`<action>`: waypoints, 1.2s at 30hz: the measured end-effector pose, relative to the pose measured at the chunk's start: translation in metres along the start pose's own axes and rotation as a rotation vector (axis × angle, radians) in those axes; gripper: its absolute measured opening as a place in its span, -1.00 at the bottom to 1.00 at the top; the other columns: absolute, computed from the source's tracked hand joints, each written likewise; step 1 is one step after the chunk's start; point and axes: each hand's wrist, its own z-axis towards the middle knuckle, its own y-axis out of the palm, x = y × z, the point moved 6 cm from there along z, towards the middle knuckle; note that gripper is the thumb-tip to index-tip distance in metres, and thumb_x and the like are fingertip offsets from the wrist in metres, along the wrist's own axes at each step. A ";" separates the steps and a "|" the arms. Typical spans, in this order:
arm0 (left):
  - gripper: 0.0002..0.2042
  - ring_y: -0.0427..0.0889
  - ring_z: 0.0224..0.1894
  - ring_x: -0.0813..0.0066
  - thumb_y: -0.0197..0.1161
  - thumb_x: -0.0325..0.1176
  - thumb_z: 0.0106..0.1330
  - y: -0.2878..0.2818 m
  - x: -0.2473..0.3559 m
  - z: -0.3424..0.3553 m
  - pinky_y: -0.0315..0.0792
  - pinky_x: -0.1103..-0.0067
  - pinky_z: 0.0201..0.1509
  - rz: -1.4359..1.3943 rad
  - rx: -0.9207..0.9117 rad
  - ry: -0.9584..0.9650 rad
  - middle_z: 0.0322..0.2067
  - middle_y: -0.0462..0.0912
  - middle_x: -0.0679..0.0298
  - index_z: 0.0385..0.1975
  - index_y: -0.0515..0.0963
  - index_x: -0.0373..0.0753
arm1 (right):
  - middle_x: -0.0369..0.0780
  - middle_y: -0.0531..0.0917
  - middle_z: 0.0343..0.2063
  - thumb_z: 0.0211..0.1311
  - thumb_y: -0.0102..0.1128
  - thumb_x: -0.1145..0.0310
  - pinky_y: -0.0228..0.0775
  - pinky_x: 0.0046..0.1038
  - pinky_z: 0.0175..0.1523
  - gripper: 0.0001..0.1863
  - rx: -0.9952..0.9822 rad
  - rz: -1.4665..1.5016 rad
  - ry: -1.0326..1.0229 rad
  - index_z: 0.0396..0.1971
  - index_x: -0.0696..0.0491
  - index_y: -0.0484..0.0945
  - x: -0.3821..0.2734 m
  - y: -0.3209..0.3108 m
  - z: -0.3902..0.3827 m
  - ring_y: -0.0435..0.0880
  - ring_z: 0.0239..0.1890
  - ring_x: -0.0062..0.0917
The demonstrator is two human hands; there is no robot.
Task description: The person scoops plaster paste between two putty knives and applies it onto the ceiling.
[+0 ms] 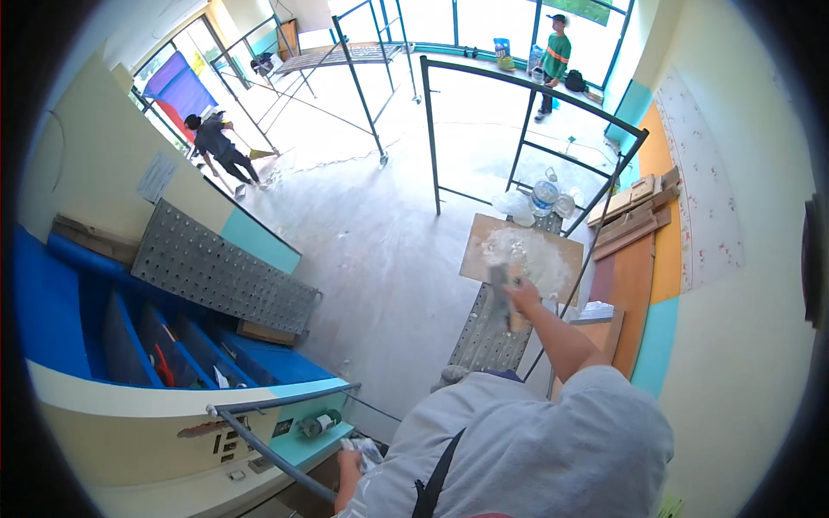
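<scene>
My right hand point(522, 298) reaches forward and is closed on a trowel point(498, 289) with a grey blade, slightly blurred. The trowel is over the near edge of a tan board point(473, 249), which is smeared with white plaster point(515, 245). Beneath the board runs a perforated metal scaffold plank point(484, 341). Low on the left, my left hand point(349, 470) is closed round a whitish-grey thing point(368, 451) whose kind I cannot make out. That hand is beside a grey scaffold rail point(285, 462).
Scaffold frames point(429, 138) stand ahead. A clear water jug point(544, 197) is behind the board. Wooden boards point(635, 216) lean by the right wall. A second plank point(224, 272) rests over blue shelving point(121, 345) at left. Two people point(226, 148) are farther off, one sweeping.
</scene>
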 end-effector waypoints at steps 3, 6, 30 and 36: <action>-0.43 0.53 0.08 0.06 0.38 -0.03 0.05 0.008 0.009 -0.010 0.42 0.39 0.11 -0.089 -0.067 -0.046 0.00 0.53 -0.13 -0.10 0.55 -0.42 | 0.06 0.59 -0.07 -0.07 0.28 0.10 0.40 -0.26 0.10 -0.39 0.188 -0.076 0.233 -0.02 0.16 0.52 0.158 -0.050 -0.017 0.56 0.02 -0.11; -0.48 0.58 -0.01 0.05 0.30 0.02 0.10 0.000 0.020 0.007 0.41 0.34 0.05 0.024 -0.043 0.053 -0.13 0.61 -0.09 -0.21 0.59 -0.40 | 0.02 0.60 -0.09 -0.02 0.19 0.20 0.40 -0.25 0.11 -0.49 0.147 -0.221 0.651 -0.02 0.11 0.53 0.240 -0.087 -0.075 0.56 0.02 -0.10; -0.42 0.55 0.03 0.03 0.35 0.00 0.03 -0.047 0.417 0.004 0.44 0.34 0.08 -0.073 0.212 0.237 -0.03 0.56 -0.08 -0.10 0.55 -0.39 | 0.13 0.58 -0.11 -0.01 0.23 0.15 0.38 -0.19 0.09 -0.46 0.201 -0.197 0.283 -0.11 0.26 0.50 0.244 -0.206 0.089 0.55 -0.01 -0.03; -0.52 0.57 0.01 0.07 0.26 -0.09 0.07 -0.035 0.466 -0.016 0.45 0.32 0.05 0.129 0.106 0.313 -0.05 0.58 -0.05 -0.14 0.57 -0.37 | 0.15 0.57 -0.10 -0.02 0.29 0.11 0.39 -0.20 0.08 -0.38 0.133 -0.168 0.459 -0.07 0.30 0.48 0.324 -0.221 0.095 0.55 -0.01 -0.01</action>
